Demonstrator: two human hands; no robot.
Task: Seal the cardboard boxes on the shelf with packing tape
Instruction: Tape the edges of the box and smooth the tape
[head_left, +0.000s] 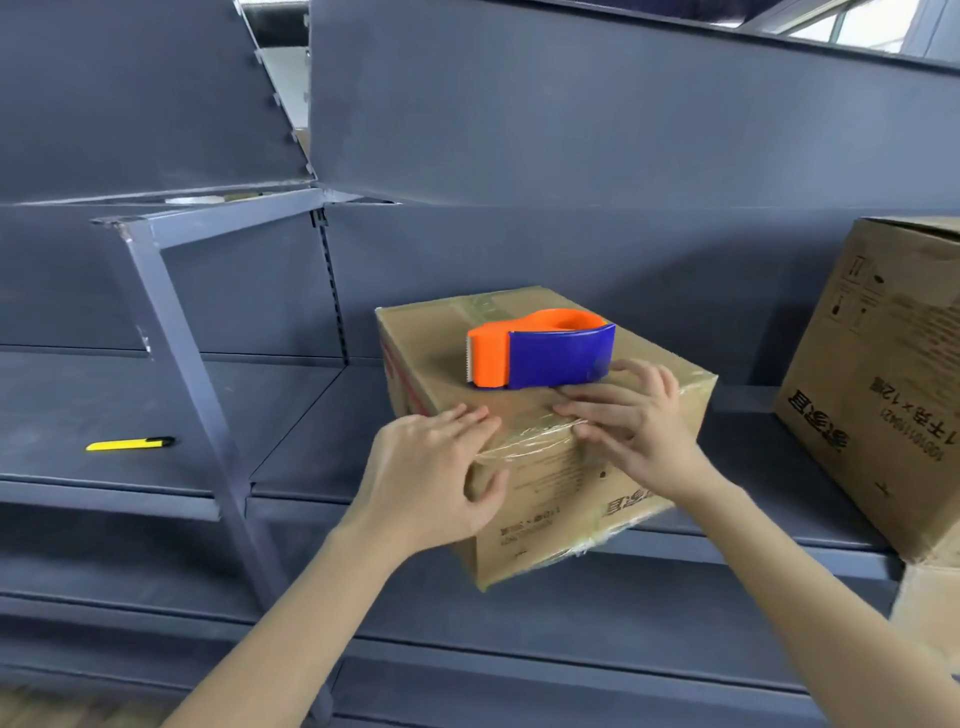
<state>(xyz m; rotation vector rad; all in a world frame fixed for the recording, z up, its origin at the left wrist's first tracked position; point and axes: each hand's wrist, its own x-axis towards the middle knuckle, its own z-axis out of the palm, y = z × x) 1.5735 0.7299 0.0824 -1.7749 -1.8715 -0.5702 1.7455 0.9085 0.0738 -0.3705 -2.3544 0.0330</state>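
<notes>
A small cardboard box (426, 358) sits on the grey shelf (291, 415), one corner jutting over the front edge. Clear packing tape (524, 441) runs over its near top edge. An orange and blue tape dispenser (540, 353) lies on the box top. My left hand (431, 478) presses the near left corner of the box with straight fingers and the thumb on the front face. On the right, my right hand (634, 426) lays its spread fingers flat on the tape at the top edge, just in front of the dispenser.
A larger cardboard box (883, 374) stands on the shelf at the right, another below it. A yellow utility knife (130, 443) lies on the shelf at the left. A slanted metal upright (187, 364) crosses the shelf left of the box.
</notes>
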